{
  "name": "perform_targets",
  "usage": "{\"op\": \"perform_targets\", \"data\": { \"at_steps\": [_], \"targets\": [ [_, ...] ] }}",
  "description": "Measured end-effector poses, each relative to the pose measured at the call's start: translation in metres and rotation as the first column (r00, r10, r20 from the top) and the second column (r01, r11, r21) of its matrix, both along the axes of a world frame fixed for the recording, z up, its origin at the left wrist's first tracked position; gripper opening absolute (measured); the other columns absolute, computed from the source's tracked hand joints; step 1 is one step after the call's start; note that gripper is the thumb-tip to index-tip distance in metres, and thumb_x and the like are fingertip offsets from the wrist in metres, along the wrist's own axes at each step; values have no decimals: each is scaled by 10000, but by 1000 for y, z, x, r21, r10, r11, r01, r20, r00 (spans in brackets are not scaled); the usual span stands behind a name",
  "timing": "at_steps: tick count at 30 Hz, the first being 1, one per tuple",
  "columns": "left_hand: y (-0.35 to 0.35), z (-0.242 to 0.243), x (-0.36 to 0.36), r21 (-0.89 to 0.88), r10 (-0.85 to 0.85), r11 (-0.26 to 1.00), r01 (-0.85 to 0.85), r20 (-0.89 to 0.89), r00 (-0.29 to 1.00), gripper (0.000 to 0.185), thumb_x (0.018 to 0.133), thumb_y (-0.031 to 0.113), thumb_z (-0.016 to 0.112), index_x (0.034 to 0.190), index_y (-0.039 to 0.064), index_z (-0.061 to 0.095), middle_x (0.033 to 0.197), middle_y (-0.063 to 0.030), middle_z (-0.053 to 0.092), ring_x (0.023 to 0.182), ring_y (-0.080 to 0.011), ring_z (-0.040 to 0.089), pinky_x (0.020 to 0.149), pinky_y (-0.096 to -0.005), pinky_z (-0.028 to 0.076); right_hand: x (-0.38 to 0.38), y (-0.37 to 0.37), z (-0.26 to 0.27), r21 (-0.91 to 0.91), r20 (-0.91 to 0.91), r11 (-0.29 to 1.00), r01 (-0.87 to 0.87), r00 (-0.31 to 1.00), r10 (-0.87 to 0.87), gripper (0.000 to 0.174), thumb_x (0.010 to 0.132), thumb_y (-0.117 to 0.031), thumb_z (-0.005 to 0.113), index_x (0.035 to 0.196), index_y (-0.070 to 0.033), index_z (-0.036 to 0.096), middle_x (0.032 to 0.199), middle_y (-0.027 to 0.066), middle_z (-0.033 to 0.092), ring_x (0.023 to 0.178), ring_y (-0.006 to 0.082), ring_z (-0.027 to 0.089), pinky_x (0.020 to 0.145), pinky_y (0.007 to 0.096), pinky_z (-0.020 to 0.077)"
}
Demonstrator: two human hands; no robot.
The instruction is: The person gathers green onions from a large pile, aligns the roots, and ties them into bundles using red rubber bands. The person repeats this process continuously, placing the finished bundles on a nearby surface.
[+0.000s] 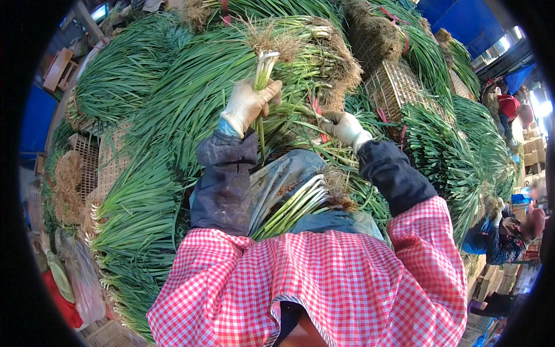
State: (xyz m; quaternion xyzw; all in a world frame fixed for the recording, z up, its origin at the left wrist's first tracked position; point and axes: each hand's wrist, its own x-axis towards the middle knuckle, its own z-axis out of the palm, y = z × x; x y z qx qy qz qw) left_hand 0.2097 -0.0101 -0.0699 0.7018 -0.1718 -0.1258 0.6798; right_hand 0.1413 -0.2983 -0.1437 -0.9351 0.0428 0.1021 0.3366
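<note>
My left hand (251,103), in a pale work glove, grips a few allium stalks (265,71), white ends and brown roots upward. Below the fist their green parts hang down. At the lower right, my gloved right hand (342,126) has its fingers pinched on the pale end of a stalk (320,118), close to a red tie (315,104). Part of that stalk is hidden by the fingers. Across my lap, on a dark plastic apron (286,167), lies a small bunch of white-ended stalks (303,199) with roots to the right. Before me is a large rooted heap (208,73).
Trimmed stalks are piled at left (130,225) and right (446,152). Woven baskets (401,89) stand at the upper right, with tied, rooted bundles (377,37) on top. Another basket (113,149) is at left. A co-worker (511,230) sits at far right.
</note>
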Motion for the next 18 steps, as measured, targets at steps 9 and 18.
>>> {"op": "perform_targets", "data": {
  "at_steps": [9,18],
  "targets": [
    [-11,-11,-3,89,-240,969,230,128,962,321,945,319,735,975,0,745,865,-50,738,821,-140,656,790,-314,515,-69,0,124,234,30,972,-33,999,26,416,913,-193,781,1230,56,682,1064,72,744,961,128,665,877,290,531],
    [-11,-20,-1,189,-215,965,180,188,958,375,935,397,736,1020,33,762,854,-61,732,794,-148,642,749,-323,510,-63,-15,108,677,-42,724,133,989,-143,323,939,-222,739,1121,41,706,926,9,694,745,62,554,669,237,442]
  ]
}}
